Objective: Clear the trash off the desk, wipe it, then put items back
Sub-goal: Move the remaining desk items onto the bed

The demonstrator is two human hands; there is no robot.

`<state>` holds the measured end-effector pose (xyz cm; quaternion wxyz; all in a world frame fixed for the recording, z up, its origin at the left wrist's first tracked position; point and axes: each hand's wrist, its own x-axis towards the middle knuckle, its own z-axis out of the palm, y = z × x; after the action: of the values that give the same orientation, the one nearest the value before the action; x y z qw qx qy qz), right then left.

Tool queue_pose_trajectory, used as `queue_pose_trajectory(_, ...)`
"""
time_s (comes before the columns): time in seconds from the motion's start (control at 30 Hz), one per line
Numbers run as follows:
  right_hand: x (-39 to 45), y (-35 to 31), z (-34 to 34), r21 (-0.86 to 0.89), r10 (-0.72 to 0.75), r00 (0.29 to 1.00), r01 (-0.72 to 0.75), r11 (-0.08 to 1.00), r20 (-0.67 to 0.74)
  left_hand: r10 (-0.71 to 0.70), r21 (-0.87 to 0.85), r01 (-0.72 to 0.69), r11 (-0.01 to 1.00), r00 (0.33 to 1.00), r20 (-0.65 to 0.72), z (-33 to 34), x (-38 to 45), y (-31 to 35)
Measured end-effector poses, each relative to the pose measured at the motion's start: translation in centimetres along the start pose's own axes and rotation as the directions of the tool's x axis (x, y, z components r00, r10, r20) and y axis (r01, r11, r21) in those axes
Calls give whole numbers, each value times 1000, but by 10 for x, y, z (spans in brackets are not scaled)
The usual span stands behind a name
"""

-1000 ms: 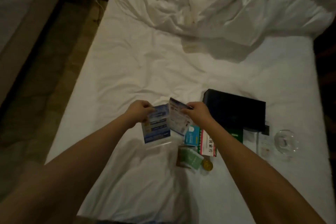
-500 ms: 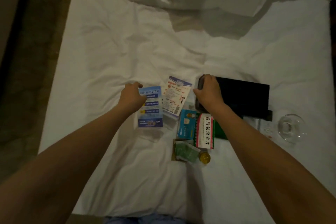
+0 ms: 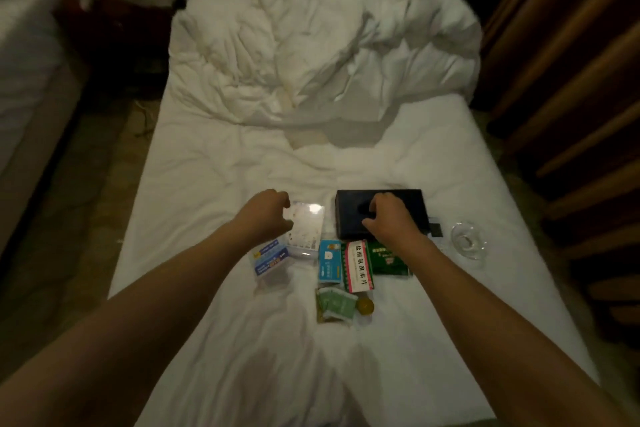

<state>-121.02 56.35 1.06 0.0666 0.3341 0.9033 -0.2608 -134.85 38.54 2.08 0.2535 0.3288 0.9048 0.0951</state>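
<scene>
Gripping the black box (image 3: 381,208) on the white bed (image 3: 214,184) with curled right hand (image 3: 389,217) fingers, left hand (image 3: 268,215) curling over a glossy card (image 3: 306,229) beside medicine packets (image 3: 360,265).

White bed sheet (image 3: 214,184), black box (image 3: 349,215), red-and-white packet (image 3: 358,265), green packet (image 3: 386,256), blue leaflet (image 3: 270,258), yellow cap (image 3: 365,306)

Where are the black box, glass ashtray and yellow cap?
black box (image 3: 349,215), head view, bare top near its left end
glass ashtray (image 3: 468,243), head view, middle of the dish
yellow cap (image 3: 365,306), head view, centre of its top
</scene>
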Motion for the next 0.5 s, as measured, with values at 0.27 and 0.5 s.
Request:
queue_pose_trajectory(0.27,-168,-15,-49,-58,33,990,-42,997,-134,284,85,-282,956,959,-16,-27,-135,61)
queue_pose_trajectory(0.5,-326,47,-74,-20,215,952,-224,974,-219,515,204,-528,825,849,117,1,-222,161)
